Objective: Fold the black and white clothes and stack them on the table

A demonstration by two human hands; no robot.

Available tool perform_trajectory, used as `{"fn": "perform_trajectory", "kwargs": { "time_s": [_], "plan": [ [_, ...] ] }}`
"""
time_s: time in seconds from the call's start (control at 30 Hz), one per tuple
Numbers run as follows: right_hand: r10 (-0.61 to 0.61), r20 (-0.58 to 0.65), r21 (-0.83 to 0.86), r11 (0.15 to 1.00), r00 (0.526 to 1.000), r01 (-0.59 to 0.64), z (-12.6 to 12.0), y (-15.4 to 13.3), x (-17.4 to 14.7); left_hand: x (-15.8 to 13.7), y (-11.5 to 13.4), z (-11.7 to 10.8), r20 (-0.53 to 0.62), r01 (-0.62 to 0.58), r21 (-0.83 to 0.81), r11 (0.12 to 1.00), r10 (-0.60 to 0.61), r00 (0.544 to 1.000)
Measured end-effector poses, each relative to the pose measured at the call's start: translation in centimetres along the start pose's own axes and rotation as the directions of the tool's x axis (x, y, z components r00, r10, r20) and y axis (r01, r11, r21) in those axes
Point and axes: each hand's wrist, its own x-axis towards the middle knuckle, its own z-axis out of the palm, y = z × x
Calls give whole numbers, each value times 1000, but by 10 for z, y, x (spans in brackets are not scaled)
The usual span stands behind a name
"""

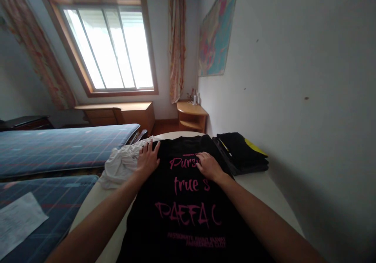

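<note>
A black T-shirt (182,194) with pink lettering lies spread out on a pale table (279,204), its collar end away from me. My left hand (149,157) rests flat near the shirt's upper left edge, fingers apart. On the upper right part of the print lies my right hand (209,165), fingers stretched out and covering some letters. Crumpled white cloth (120,167) sits just left of my left hand. To the right of the shirt is a stack of folded dark clothes (243,153) with a yellow patch on top.
Blue plaid mattresses (64,143) stand on the left, with a sheet of paper (22,224) on the nearer one. A white wall (293,98) runs close along the right. Beyond the table are a wooden desk (135,112) and a corner shelf (190,109) below the window.
</note>
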Motion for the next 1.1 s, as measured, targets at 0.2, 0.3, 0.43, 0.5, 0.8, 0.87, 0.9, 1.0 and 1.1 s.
{"fn": "perform_trajectory", "kwargs": {
  "time_s": [0.2,0.3,0.43,0.5,0.8,0.87,0.9,1.0,1.1],
  "plan": [
    [-30,20,7,1000,999,30,15,-11,6,9,-45,6,14,259,-156,953,-260,965],
    [-10,23,4,1000,1000,10,21,-10,6,4,-61,10,-38,452,-296,841,-483,875],
    [37,21,-19,999,999,-36,24,-11,9,-11,-76,14,-22,563,-440,700,-635,773],
    [64,21,-38,997,998,-63,24,-13,13,-18,-80,14,-31,502,-454,736,-576,817],
    [163,-15,-102,981,986,-164,28,-31,18,-7,-86,-2,83,443,-399,803,-450,889],
    [176,-39,-100,979,984,-179,28,-34,15,-5,-88,-4,84,361,-311,879,-353,932],
    [182,-54,-93,978,982,-187,28,-34,14,-5,-89,-5,91,296,-256,920,-282,955],
    [192,-82,-42,980,978,-196,28,-33,11,-6,-95,-6,190,141,-140,980,-113,975],
    [184,-84,4,983,979,-184,29,-30,9,-8,-105,-9,292,81,-146,986,-36,956]
  ]
}}
